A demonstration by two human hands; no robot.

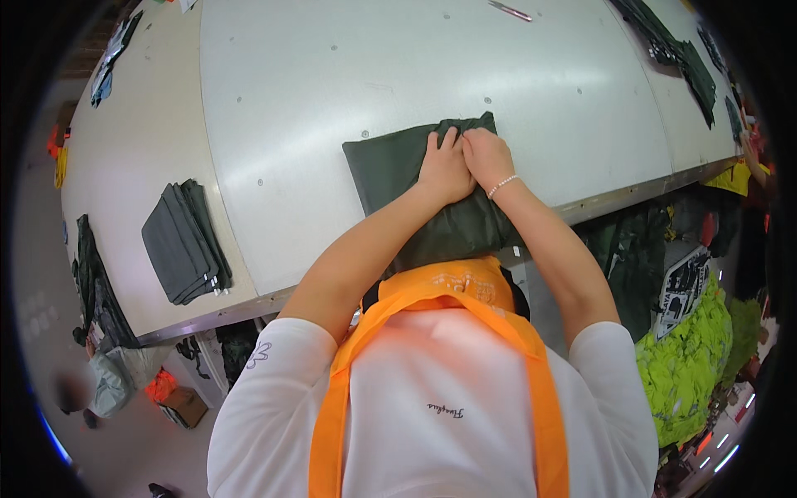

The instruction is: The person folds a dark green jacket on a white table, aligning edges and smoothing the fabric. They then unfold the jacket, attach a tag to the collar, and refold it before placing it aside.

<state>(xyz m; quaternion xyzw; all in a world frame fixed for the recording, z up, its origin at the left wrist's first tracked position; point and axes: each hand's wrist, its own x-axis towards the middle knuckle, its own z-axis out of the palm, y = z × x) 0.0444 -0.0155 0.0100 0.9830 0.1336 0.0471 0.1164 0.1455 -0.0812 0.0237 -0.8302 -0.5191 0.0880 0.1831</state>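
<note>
A folded dark green garment lies at the front edge of the table, close against my body. My left hand rests on top of it, with some fingers stretched apart over the fabric. Touching it on the right, my right hand, with a beaded bracelet on the wrist, has its fingers bent down onto the cloth near the far right corner. The fingertips of the right hand are partly hidden, and they look closed on the fabric. Both forearms cover part of the garment.
A stack of folded dark garments lies to the left. Small scissors or snips lie at the far side. More dark garments are at the far right. Below the table's right side sits a pile of bright yellow-green clothing.
</note>
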